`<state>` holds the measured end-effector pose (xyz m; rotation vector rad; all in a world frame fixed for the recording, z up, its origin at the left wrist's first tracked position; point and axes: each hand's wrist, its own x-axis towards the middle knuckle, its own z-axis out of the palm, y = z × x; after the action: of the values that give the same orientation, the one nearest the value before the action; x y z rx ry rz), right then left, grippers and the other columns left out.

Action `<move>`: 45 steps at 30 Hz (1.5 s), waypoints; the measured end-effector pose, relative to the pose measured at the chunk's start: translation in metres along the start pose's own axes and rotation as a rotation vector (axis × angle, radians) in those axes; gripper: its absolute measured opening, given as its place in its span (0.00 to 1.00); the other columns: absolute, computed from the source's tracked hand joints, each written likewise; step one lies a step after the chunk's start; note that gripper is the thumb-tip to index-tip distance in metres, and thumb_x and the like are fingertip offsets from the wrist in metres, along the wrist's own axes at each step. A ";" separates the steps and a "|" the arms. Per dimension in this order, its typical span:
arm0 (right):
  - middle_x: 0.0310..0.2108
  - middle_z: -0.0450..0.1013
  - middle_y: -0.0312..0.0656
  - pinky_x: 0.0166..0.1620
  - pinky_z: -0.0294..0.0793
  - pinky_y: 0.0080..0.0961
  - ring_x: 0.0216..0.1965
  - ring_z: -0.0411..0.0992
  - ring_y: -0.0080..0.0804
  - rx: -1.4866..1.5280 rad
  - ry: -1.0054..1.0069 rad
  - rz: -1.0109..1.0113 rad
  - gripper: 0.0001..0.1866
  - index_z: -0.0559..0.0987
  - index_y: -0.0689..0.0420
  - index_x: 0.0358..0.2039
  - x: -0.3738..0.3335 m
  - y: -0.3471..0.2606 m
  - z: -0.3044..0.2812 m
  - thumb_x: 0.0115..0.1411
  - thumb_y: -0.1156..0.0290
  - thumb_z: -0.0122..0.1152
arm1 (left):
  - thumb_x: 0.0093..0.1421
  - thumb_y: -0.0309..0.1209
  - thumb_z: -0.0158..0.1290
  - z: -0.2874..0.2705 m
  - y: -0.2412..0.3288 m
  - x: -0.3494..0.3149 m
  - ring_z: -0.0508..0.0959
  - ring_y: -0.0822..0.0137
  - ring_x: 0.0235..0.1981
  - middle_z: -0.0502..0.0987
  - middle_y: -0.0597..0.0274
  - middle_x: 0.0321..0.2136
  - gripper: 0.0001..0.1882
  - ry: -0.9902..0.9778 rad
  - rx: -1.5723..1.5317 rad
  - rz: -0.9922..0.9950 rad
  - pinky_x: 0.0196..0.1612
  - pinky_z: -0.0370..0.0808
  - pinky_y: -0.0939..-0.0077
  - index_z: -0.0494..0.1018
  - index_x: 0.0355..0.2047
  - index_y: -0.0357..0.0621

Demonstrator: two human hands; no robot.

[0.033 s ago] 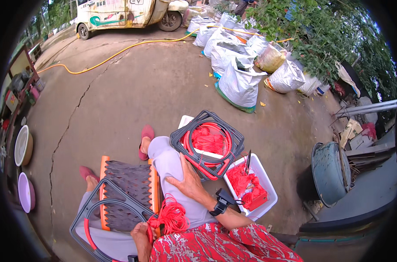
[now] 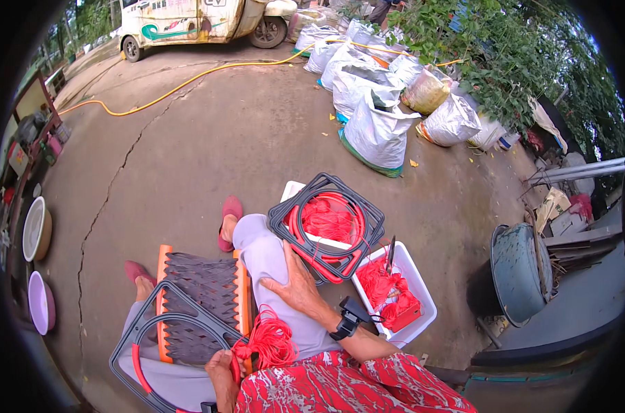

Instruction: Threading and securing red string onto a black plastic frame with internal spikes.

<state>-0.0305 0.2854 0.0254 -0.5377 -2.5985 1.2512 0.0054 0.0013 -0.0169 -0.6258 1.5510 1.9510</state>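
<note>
The left hand is clasping the ring of a grey frame at the person's lap, where a red cord bundle is meeting it; how much cord the fingers are enclosing, I cannot tell. The frame is leaning across the left leg and partly covering an orange-sided webbing between the legs.

The right hand is lying relaxed over the right knee, thumb spread, fingers reaching the near edge of a stack of grey-and-red frames; whether they are pressing on it, I cannot tell. The stack is sitting over the far tray, red cord showing through its rings. The near tray is standing just beside, holding red cord and a dark pointed tool.

Against the earlier frame, both hands are keeping the same position and hold; the frame, bundle, stack and trays are staying in place.
</note>
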 end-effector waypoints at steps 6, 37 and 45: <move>0.61 0.55 0.59 0.61 0.59 0.41 0.61 0.57 0.54 -0.039 0.060 -0.031 0.53 0.47 0.64 0.66 -0.002 0.003 0.004 0.50 0.50 0.66 | 0.63 0.28 0.47 -0.003 -0.004 0.001 0.71 0.69 0.11 0.74 0.59 0.16 0.09 -0.009 0.012 0.009 0.13 0.66 0.78 0.71 0.26 0.37; 0.30 0.72 0.48 0.40 0.68 0.39 0.33 0.73 0.41 0.003 -0.448 -0.372 0.17 0.69 0.60 0.41 -0.071 -0.044 -0.001 0.53 0.70 0.60 | 0.62 0.29 0.49 0.004 0.014 -0.013 0.71 0.69 0.11 0.75 0.57 0.17 0.08 -0.003 -0.077 -0.002 0.13 0.66 0.78 0.72 0.30 0.36; 0.33 0.70 0.35 0.42 0.70 0.19 0.37 0.70 0.20 1.007 -0.462 0.316 0.19 0.70 0.63 0.52 -0.057 -0.031 -0.031 0.64 0.65 0.55 | 0.63 0.28 0.47 0.002 0.025 -0.020 0.71 0.66 0.12 0.75 0.54 0.18 0.10 -0.082 -0.196 0.041 0.14 0.68 0.77 0.72 0.32 0.31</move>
<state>0.0244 0.2662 0.0673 -0.4731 -1.7656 2.7543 0.0026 -0.0043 0.0148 -0.5886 1.3442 2.1492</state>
